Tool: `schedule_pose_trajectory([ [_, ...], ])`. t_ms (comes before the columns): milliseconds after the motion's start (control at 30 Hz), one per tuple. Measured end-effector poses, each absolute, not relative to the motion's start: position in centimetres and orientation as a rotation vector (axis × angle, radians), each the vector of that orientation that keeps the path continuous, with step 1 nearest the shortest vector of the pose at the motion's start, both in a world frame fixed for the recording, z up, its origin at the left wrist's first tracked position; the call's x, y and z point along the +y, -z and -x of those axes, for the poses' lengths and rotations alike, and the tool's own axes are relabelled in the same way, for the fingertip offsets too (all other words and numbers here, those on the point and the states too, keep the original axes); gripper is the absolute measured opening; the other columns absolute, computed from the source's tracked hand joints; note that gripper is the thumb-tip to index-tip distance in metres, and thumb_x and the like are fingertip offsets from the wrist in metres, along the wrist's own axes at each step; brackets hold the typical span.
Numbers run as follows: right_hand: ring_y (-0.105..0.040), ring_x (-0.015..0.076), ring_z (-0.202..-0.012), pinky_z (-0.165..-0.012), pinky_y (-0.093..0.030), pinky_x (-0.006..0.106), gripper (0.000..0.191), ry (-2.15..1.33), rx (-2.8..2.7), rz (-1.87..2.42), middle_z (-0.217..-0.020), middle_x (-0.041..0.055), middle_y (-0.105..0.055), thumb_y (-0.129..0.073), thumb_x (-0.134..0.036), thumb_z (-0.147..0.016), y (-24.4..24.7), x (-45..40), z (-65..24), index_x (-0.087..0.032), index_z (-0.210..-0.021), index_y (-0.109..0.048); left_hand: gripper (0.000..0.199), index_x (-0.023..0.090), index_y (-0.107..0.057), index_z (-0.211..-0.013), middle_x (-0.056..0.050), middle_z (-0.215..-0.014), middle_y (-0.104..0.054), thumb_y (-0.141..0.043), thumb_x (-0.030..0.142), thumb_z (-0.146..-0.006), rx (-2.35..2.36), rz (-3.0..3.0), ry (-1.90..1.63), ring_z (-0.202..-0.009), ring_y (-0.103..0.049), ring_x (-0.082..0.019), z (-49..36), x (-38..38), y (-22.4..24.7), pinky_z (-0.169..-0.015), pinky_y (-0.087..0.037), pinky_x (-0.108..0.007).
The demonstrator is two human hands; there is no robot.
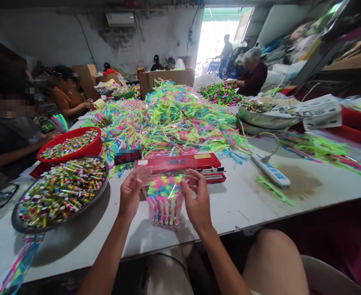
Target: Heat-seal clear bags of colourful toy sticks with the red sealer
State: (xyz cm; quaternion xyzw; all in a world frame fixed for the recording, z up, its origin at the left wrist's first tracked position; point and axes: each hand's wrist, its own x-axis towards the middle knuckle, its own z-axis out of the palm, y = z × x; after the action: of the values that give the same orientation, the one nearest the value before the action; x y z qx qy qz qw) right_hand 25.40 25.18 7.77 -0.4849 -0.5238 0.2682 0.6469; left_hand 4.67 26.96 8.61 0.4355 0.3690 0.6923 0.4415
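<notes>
Between my two hands hangs a clear plastic bag (165, 200) filled with small pink, yellow, green and blue pieces. My left hand (134, 190) pinches the bag's upper left corner, and my right hand (197, 196) grips its upper right edge. Just behind the bag lies a long red sealing machine (180, 162) on the white table (229, 205). The bag's top edge is near the front of this machine; whether they touch is unclear.
A large heap of colourful strips (174, 119) covers the table's middle. At left are a metal bowl (62, 192) and a red basin (71, 145) of small pieces. A power strip (271, 170) lies at right. Several people sit around the table, one at left (6, 127).
</notes>
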Motion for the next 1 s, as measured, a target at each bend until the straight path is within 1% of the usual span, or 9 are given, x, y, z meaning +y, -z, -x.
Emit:
schedule_pose_trajectory([
  [67,-0.068,0.0255,-0.112,-0.092,-0.058,0.04,0.045,-0.53,-1.228,1.115,-0.132,0.0115,-0.068,-0.077,-0.049,-0.099,-7.6,25.2,-24.9,-0.022,-0.133,-0.064,0.064,0.019,-0.082,-0.123,-0.016,-0.122,-0.082,-0.083,0.071,-0.085,0.893,-1.119,-1.661,-0.107,-0.079,-0.029,-4.5,26.7,-8.4,-0.086,-0.064,-0.035],
  [167,-0.065,0.0225,-0.1,-0.088,-0.056,0.038,0.021,-0.419,-1.241,1.101,-0.111,0.0072,-0.067,-0.072,-0.042,-0.105,-7.6,25.5,-24.7,-0.021,-0.108,-0.07,0.043,0.019,-0.086,-0.106,-0.011,-0.11,-0.084,-0.089,0.057,-0.086,1.07,-1.208,-1.59,-0.097,-0.078,-0.025,-4.4,26.4,-7.8,-0.081,-0.062,-0.03],
  [233,-0.064,0.0217,-0.096,-0.085,-0.054,0.037,0.02,-0.363,-1.255,1.08,-0.104,0.0058,-0.065,-0.068,-0.038,-0.108,-7.9,25.5,-24.9,-0.021,-0.099,-0.071,0.032,0.019,-0.086,-0.097,-0.008,-0.101,-0.084,-0.091,0.049,-0.085,1.18,-1.233,-1.619,-0.09,-0.077,-0.022,-4.6,26.4,-7.6,-0.078,-0.061,-0.028],
  [367,-0.066,0.0224,-0.102,-0.091,-0.054,0.037,0.021,-0.291,-1.284,1.057,-0.104,0.0057,-0.068,-0.06,-0.031,-0.112,-8.3,25.0,-25.7,-0.022,-0.103,-0.077,0.031,0.019,-0.084,-0.094,-0.006,-0.087,-0.083,-0.087,0.049,-0.089,1.231,-1.145,-1.754,-0.077,-0.075,-0.019,-5.4,26.2,-8.3,-0.072,-0.06,-0.027],
  [567,-0.066,0.0214,-0.102,-0.093,-0.053,0.037,0.023,-0.324,-1.239,1.026,-0.105,0.0051,-0.068,-0.055,-0.03,-0.114,-7.8,24.0,-25.8,-0.023,-0.105,-0.075,0.041,0.018,-0.085,-0.101,-0.009,-0.093,-0.084,-0.069,0.056,-0.103,1.341,-1.257,-1.755,-0.083,-0.078,-0.021,-6.1,24.5,-9.1,-0.079,-0.063,-0.03],
  [700,-0.067,0.0208,-0.103,-0.094,-0.052,0.036,0.019,-0.438,-1.142,0.995,-0.106,0.0041,-0.069,-0.061,-0.035,-0.113,-7.5,24.1,-25.8,-0.023,-0.106,-0.074,0.041,0.019,-0.082,-0.116,-0.009,-0.1,-0.084,-0.077,0.056,-0.097,1.203,-1.25,-1.767,-0.087,-0.078,-0.022,-5.8,24.5,-9.2,-0.08,-0.062,-0.03],
  [800,-0.068,0.022,-0.104,-0.095,-0.053,0.037,0.022,-0.506,-1.101,0.989,-0.108,0.005,-0.071,-0.062,-0.039,-0.111,-7.4,24.5,-25.9,-0.022,-0.105,-0.075,0.036,0.019,-0.085,-0.103,-0.008,-0.1,-0.082,-0.087,0.052,-0.088,1.179,-1.35,-1.627,-0.09,-0.076,-0.022,-5.4,25.1,-9.8,-0.078,-0.06,-0.028],
  [867,-0.07,0.0233,-0.104,-0.095,-0.055,0.039,0.024,-0.536,-1.067,0.979,-0.11,0.0061,-0.074,-0.062,-0.041,-0.111,-7.4,24.5,-25.9,-0.022,-0.106,-0.076,0.032,0.019,-0.085,-0.09,-0.008,-0.095,-0.081,-0.084,0.051,-0.09,1.223,-1.396,-1.607,-0.087,-0.074,-0.022,-5.3,25.2,-10.3,-0.076,-0.059,-0.028],
  [1000,-0.075,0.0246,-0.105,-0.094,-0.057,0.04,0.021,-0.518,-0.968,0.941,-0.109,0.0075,-0.079,-0.064,-0.039,-0.111,-7.8,23.0,-25.7,-0.022,-0.107,-0.075,0.032,0.021,-0.084,-0.091,-0.007,-0.09,-0.081,-0.078,0.052,-0.096,1.32,-1.37,-1.756,-0.085,-0.075,-0.024,-6.2,23.3,-10.5,-0.079,-0.061,-0.032],
])
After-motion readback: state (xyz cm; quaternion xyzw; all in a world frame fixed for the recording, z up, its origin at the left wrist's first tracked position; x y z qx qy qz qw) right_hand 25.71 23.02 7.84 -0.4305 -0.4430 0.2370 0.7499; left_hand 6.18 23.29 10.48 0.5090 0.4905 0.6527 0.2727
